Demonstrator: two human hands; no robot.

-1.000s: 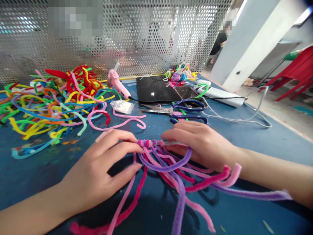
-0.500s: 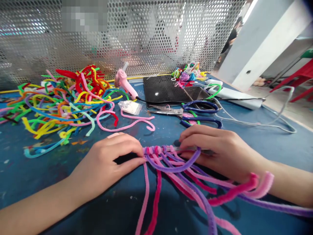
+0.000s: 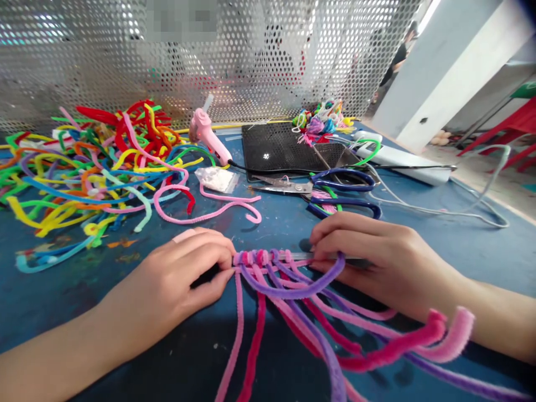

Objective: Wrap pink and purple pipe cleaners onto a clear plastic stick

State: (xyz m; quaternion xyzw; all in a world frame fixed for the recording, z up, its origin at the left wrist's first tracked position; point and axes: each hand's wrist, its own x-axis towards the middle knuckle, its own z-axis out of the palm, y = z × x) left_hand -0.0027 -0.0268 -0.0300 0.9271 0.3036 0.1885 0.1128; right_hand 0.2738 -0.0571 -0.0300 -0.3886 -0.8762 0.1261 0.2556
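Pink, magenta and purple pipe cleaners (image 3: 288, 292) are looped side by side around a thin clear stick (image 3: 299, 256) just above the table. Their loose ends fan out toward me and to the right. My left hand (image 3: 184, 279) pinches the left end of this row between thumb and fingers. At the other side, my right hand (image 3: 372, 257) has its fingers closed on the right part of the stick. One purple pipe cleaner bows across the front and rises in front of the right fingers. The fingertips of both hands are partly hidden.
A tangled heap of coloured pipe cleaners (image 3: 92, 167) lies at the left. Beyond my hands are blue-handled scissors (image 3: 343, 192), a small bag (image 3: 216, 180), a pink glue gun (image 3: 209, 137) and a black mat (image 3: 268, 148). A perforated metal screen (image 3: 259, 67) borders the back; white cables (image 3: 444, 211) lie right.
My left hand and the looped row appear slightly farther left, and more clear stick shows between the hands. The view has shifted a little. Both hands keep their grip.
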